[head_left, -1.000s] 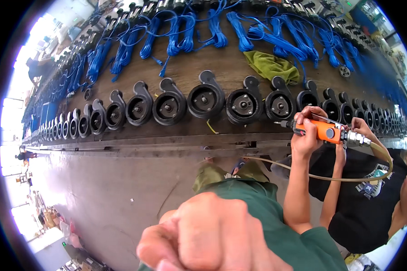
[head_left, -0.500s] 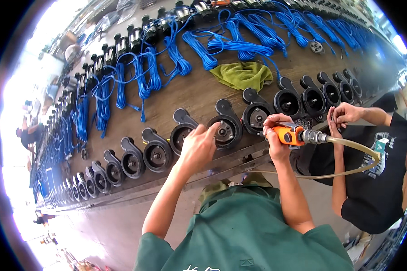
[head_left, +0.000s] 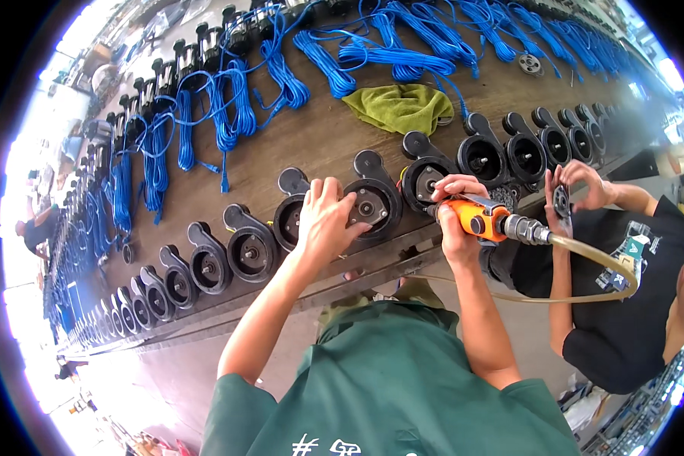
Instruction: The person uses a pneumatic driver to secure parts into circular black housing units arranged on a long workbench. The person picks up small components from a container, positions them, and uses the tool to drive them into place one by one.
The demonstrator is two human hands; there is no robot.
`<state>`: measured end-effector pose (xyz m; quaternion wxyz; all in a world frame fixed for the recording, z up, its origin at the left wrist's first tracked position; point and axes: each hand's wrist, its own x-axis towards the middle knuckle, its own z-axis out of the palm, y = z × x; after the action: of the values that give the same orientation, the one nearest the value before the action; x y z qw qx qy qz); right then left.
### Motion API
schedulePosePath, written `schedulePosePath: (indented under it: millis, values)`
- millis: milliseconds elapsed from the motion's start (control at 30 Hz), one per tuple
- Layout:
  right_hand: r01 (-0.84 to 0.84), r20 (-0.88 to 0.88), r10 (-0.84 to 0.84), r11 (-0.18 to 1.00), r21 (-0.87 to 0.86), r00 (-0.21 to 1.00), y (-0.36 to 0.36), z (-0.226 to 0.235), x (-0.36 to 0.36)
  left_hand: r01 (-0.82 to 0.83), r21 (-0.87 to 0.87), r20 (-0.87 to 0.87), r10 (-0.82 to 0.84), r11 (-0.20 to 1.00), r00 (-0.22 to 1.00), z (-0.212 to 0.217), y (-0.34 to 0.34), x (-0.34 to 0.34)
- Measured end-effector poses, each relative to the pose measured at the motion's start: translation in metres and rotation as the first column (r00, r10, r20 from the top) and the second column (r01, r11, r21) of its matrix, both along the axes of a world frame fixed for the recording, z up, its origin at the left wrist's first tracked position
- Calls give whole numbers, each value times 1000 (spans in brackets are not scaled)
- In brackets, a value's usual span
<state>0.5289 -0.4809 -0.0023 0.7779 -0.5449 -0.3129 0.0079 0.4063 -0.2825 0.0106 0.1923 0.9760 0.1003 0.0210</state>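
My right hand (head_left: 461,220) is closed around an orange air-powered driver (head_left: 480,222), whose metal coupling leads to a clear yellowish hose (head_left: 627,266). The tool's front end is partly covered by my fingers, near a black round housing (head_left: 414,186) with a metal plate and a central shaft. My left hand (head_left: 325,216) lies with spread fingers across the neighbouring rims, touching a round black housing (head_left: 384,190) that holds a dark plate with several screws. Under its fingers, another housing (head_left: 285,224) is partly hidden.
Similar housings (head_left: 252,252) line the table's near edge. Coiled blue cables (head_left: 285,80) and a green cloth (head_left: 399,108) lie farther back. On the right, a co-worker's hands (head_left: 581,186) hold a small dark disc (head_left: 561,201).
My left hand has opened out and come down onto the housings. My right hand and the driver have shifted slightly left. The co-worker's hands now show a disc.
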Motion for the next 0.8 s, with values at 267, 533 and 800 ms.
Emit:
schedulePosePath:
  millis: [267,533,800]
  values:
    - [-84,-137,86,996,23,987,16,17,-15,90,55,8,-91,994,996,-12,17,8]
    - [-89,-236,111,991,104,965,52,23,-24,217,78,-178,-201,973,963,-10,32,25]
    - [-51,-226,47,999,-8,973,66,2,-29,247,81,-233,-223,966,947,-15,29,31]
